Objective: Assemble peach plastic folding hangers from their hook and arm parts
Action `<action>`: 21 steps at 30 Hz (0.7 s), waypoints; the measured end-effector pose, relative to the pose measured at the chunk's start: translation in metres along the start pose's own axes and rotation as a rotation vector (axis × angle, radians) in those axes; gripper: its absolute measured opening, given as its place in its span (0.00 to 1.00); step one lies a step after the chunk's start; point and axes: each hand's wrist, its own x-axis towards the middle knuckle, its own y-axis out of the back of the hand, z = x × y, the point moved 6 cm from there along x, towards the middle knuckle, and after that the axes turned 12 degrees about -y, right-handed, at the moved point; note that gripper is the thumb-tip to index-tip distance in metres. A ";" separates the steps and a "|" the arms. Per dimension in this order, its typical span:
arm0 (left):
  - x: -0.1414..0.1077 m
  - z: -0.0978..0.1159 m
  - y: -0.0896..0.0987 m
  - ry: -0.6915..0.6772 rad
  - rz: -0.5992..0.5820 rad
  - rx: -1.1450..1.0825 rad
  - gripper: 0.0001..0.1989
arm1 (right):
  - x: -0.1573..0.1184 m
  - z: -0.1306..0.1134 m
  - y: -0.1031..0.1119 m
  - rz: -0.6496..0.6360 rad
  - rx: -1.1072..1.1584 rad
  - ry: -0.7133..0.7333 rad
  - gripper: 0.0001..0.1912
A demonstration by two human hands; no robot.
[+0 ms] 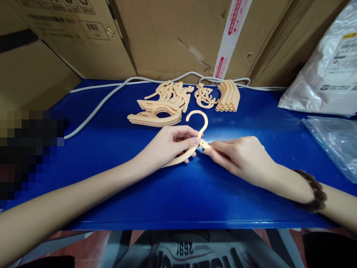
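Observation:
My left hand [170, 145] pinches a cream plastic hanger part [178, 160] at the base of its hook [205, 121]. The hook curves up above the fingers, and the curved arm runs down to the left below the palm. Between the fingertips of my right hand [240, 154] is a small cream hanger piece [205, 144] with a hole in its end. Its end touches or overlaps the hook's base; I cannot tell whether the two are joined. Most of that piece is hidden by my right fingers.
Behind my hands lie stacked curved hanger arms [156, 120], a heap of shaped hanger parts [174, 93], loose hooks [205, 97] and a row of grooved pieces [228, 96]. A white cable [97, 108] crosses the blue table [167, 204]. Cardboard boxes [173, 44] stand behind; plastic bags [320, 82] lie right.

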 end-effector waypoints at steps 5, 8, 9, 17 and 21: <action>0.000 0.000 -0.001 0.015 -0.009 0.005 0.09 | -0.001 -0.001 0.000 0.005 0.021 0.012 0.26; 0.000 0.000 -0.002 0.021 -0.013 0.014 0.09 | -0.002 -0.001 0.001 0.012 0.020 0.011 0.26; 0.000 0.000 -0.002 0.022 -0.015 0.019 0.09 | -0.002 -0.001 0.001 0.013 0.021 0.009 0.26; -0.001 -0.001 -0.003 0.034 -0.019 0.028 0.11 | 0.001 0.001 0.001 0.030 -0.001 -0.013 0.26; -0.001 -0.001 -0.002 0.025 -0.035 0.050 0.11 | 0.001 0.000 0.001 0.021 -0.002 -0.006 0.26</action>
